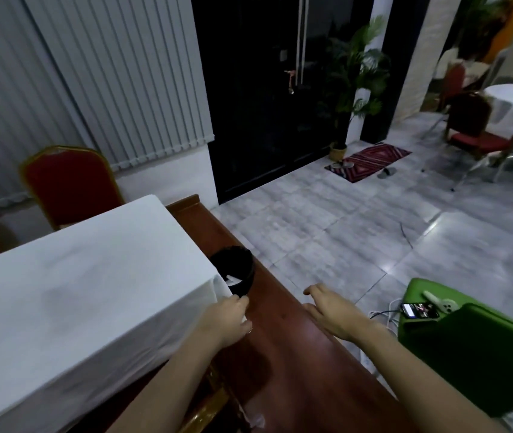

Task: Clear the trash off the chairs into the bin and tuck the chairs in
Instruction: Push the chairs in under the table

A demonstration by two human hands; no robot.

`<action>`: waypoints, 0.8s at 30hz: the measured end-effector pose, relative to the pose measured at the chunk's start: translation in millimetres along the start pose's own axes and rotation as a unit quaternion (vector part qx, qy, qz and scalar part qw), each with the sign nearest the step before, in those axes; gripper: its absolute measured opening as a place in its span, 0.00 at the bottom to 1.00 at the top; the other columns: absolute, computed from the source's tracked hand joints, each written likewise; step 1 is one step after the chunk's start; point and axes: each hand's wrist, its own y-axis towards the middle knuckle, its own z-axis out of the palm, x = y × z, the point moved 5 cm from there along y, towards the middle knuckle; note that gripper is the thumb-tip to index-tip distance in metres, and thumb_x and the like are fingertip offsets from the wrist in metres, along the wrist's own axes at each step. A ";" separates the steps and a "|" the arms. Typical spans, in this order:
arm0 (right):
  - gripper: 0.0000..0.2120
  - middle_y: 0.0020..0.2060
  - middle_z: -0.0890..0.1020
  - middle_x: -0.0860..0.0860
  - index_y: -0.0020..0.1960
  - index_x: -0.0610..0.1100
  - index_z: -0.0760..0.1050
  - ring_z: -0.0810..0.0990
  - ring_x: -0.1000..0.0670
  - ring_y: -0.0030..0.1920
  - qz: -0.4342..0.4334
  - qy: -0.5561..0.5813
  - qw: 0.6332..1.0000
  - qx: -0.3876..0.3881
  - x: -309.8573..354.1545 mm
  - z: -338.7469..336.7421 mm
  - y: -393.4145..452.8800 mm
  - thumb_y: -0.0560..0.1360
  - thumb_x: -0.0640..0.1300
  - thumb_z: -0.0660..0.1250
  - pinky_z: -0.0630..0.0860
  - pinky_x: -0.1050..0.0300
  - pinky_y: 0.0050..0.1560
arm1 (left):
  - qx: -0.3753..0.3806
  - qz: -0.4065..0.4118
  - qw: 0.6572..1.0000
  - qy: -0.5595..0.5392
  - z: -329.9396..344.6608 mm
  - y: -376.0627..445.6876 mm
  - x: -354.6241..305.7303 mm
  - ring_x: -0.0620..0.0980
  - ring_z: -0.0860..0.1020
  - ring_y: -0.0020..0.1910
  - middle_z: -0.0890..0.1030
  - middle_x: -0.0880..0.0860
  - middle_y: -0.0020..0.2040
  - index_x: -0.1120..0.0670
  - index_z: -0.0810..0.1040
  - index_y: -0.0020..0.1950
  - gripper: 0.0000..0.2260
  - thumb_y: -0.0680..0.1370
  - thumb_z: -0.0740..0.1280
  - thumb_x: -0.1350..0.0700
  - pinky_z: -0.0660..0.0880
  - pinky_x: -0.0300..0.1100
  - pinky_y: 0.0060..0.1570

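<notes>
A small black bin [239, 273] stands on the reddish wooden platform [283, 335] beside the white-clothed table [71, 295]; something white lies inside it. My left hand [228, 320] hovers just in front of the bin, fingers curled around a bit of white paper. My right hand [331, 310] is open, palm down over the platform, holding nothing. A red chair with a gold frame [67, 185] stands at the table's far side. Below my left arm, part of a gold chair frame [208, 407] shows, with white paper [255, 418] beside it.
A green chair [473, 339] at right carries a phone [419, 310] and a white controller. Cables lie on the tiled floor next to it. Farther off are a dark glass door, a potted plant [355, 89], a patterned mat, another red chair [473, 126] and a round white table.
</notes>
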 end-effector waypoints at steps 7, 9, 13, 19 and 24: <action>0.26 0.72 0.65 0.44 0.73 0.42 0.58 0.69 0.44 0.68 -0.068 -0.038 0.996 0.040 6.1 -15.7 113.4 0.81 0.55 0.52 0.68 0.49 0.67 | -0.009 -0.001 1.000 -0.015 -16.5 135.2 19.1 0.59 0.73 0.62 0.72 0.57 0.63 0.58 0.68 0.65 0.20 0.77 0.62 0.49 0.73 0.57 0.58; 0.27 0.74 0.61 0.45 0.75 0.41 0.54 0.66 0.45 0.71 -0.072 -0.035 0.995 0.057 5.7 -25.8 147.4 0.81 0.54 0.51 0.65 0.49 0.70 | -0.010 -0.003 0.999 -0.037 -24.9 164.9 24.2 0.59 0.72 0.63 0.71 0.58 0.66 0.58 0.64 0.70 0.24 0.77 0.63 0.49 0.74 0.55 0.59; 0.30 0.77 0.53 0.44 0.77 0.41 0.48 0.56 0.46 0.76 -0.078 -0.079 0.989 0.102 -5.9 -46.0 208.9 0.81 0.55 0.50 0.55 0.53 0.75 | -0.008 -0.022 0.998 -0.051 -38.7 217.1 45.6 0.58 0.71 0.65 0.70 0.59 0.68 0.59 0.62 0.72 0.27 0.77 0.63 0.49 0.71 0.54 0.63; 0.30 0.77 0.52 0.44 0.77 0.42 0.47 0.57 0.45 0.76 -0.076 -0.093 0.983 0.141 -23.0 -70.5 288.1 0.81 0.56 0.49 0.58 0.51 0.73 | -0.016 -0.059 0.995 -0.079 -65.3 275.2 70.5 0.57 0.68 0.69 0.67 0.58 0.72 0.59 0.59 0.74 0.28 0.78 0.61 0.49 0.67 0.48 0.67; 0.29 0.76 0.57 0.44 0.76 0.41 0.49 0.61 0.45 0.74 -0.093 -0.059 0.980 0.166 -36.9 -72.8 358.9 0.81 0.55 0.51 0.63 0.50 0.71 | -0.022 -0.060 0.991 -0.118 -76.7 329.9 68.4 0.57 0.66 0.70 0.65 0.58 0.74 0.59 0.59 0.75 0.28 0.79 0.60 0.50 0.66 0.49 0.69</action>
